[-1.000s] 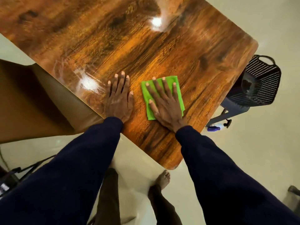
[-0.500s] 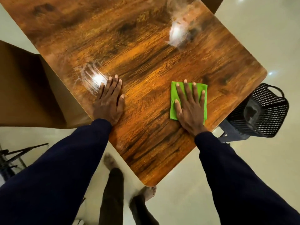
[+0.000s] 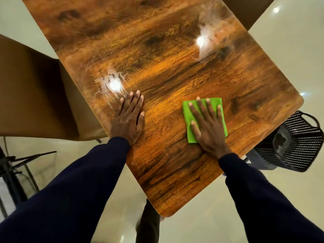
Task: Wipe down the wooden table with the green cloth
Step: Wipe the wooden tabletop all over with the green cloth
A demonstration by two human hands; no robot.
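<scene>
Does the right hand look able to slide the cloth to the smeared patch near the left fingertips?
Probably yes: the right hand presses the green cloth, and only bare wooden table lies before the smeared patch; the left hand sits beside it.

No text, label, brand or number can be read anywhere in view, whether on the desk, the cloth or the basket.

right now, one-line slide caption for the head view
Right hand presses the green cloth on the wooden table; left hand rests flat nearby.
</scene>
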